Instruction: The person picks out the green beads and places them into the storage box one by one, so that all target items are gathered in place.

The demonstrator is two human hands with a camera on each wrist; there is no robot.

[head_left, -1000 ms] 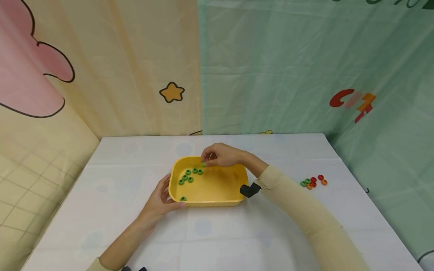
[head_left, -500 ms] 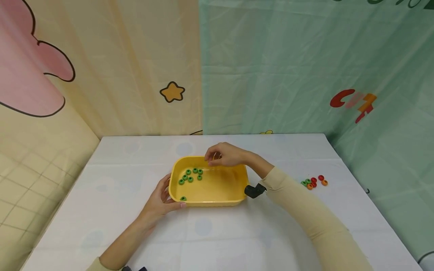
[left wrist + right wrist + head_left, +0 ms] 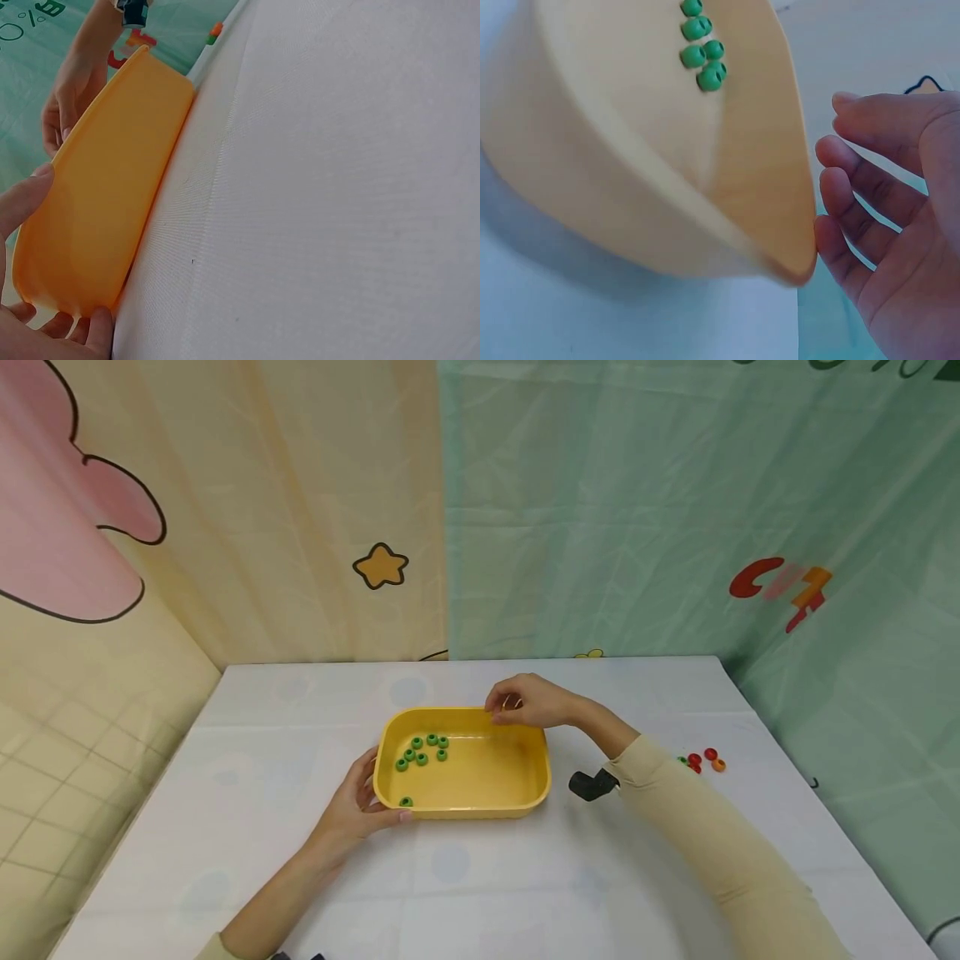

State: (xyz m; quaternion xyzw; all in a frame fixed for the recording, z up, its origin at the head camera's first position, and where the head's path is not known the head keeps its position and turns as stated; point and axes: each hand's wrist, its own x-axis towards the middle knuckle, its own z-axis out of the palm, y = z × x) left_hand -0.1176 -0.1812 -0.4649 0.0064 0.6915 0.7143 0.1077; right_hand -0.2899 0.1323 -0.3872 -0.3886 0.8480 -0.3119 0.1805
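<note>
A shallow yellow plastic tray (image 3: 480, 781) sits on the white-covered table. Its left end is gripped by my left hand (image 3: 358, 806), thumb at the near rim and fingers against the end wall, as the left wrist view shows. Several green beads (image 3: 422, 760) lie in the tray's left half, with one apart near the front wall. Over the far right rim is my right hand (image 3: 534, 700), its fingers loosely bent. In the right wrist view the right hand's fingertips (image 3: 832, 187) are beside the tray wall, and nothing is between thumb and fingers.
To the right on the table lies a loose group of red beads (image 3: 710, 753), an orange bead (image 3: 719, 765) and green ones, partly hidden by the right sleeve (image 3: 697, 827). Fabric curtains (image 3: 600, 527) hang behind the table.
My right hand first held a green bead over the tray, then let it drop among the others. Since then it has moved right along the far rim. The left hand and tray have stayed put.
</note>
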